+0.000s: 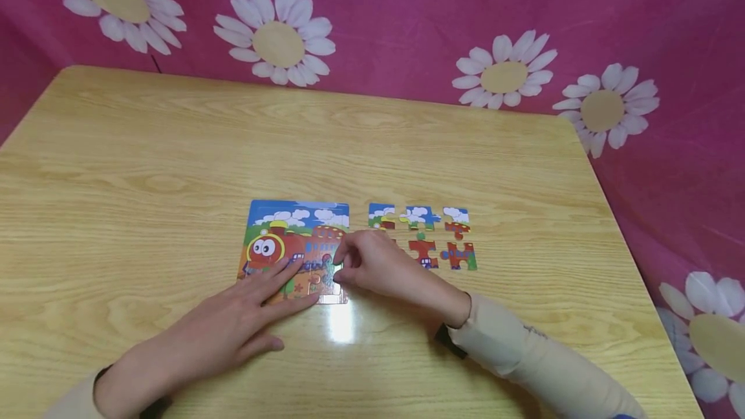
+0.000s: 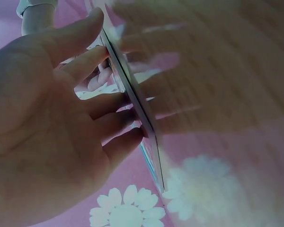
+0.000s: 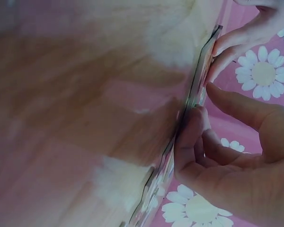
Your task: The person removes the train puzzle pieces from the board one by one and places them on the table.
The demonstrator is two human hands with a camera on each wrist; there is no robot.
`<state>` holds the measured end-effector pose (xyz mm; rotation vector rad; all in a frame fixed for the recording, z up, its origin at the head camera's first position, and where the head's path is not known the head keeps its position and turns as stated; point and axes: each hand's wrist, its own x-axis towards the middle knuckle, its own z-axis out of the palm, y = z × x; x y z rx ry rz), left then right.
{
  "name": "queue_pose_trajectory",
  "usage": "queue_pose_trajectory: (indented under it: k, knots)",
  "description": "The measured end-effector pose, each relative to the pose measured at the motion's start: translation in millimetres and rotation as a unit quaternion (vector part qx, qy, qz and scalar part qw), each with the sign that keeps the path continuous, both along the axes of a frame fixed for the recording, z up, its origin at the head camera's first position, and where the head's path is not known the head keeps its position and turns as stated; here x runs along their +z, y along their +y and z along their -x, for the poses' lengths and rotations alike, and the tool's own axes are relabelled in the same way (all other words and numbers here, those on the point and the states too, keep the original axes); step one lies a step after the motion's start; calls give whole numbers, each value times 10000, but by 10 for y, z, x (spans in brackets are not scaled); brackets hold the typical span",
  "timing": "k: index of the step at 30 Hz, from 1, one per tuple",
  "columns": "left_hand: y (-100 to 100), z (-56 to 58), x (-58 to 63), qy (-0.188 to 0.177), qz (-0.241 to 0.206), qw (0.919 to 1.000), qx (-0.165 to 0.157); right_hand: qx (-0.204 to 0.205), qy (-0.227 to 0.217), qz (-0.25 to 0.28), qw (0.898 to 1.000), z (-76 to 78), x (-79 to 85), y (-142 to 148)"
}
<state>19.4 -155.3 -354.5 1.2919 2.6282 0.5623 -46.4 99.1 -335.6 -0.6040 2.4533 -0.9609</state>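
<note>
A jigsaw board (image 1: 297, 209) with a red cartoon train picture lies on the table. My left hand (image 1: 227, 319) rests on its lower left part, fingers straight, fingertips on the picture. In the left wrist view that hand's fingers (image 2: 116, 127) reach over the board's edge. At the board's right side my right hand (image 1: 375, 264) pinches a puzzle piece (image 1: 332, 277) between thumb and forefinger, low over the lower right of the picture. Glare covers part of this piece. From the right wrist view, thumb and curled fingers (image 3: 191, 127) meet close at the board's surface.
Several loose puzzle pieces lie in two rows right of the board, among them a cloud piece (image 1: 419, 217) and a red train piece (image 1: 462, 255). One is partly hidden behind my right hand. A pink flowered cloth (image 1: 396, 24) hangs behind the wooden table (image 1: 174, 147).
</note>
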Motion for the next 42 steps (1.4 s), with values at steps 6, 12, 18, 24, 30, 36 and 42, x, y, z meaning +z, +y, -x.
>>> queue_pose_trajectory:
  k: [6, 12, 18, 24, 30, 36, 42]
  knots:
    - [-10, -6, 3, 41, -44, 10000, 30, -178, -85, 90, 9998, -19, 20, -27]
    - [-10, 3, -4, 104, -116, 9999, 21, -97, -221, 602, 9979, -48, 33, -24]
    - [-10, 12, -16, 154, -118, 9998, 3, -251, -150, 701, 9971, -57, 33, 39]
    - [-6, 13, -5, 112, -23, 9999, 18, -310, 34, 735, 9968, -73, 65, 191]
    - [-1, 9, 5, 194, -19, 9998, 4, -605, -56, 772, 9952, -130, 84, 407]
    - [4, 7, 9, 198, 2, 9998, 10, -938, -58, 658, 9934, -200, 81, 668]
    - [5, 4, 4, 234, -17, 9997, 17, -1076, -25, 523, 9928, -257, 105, 952]
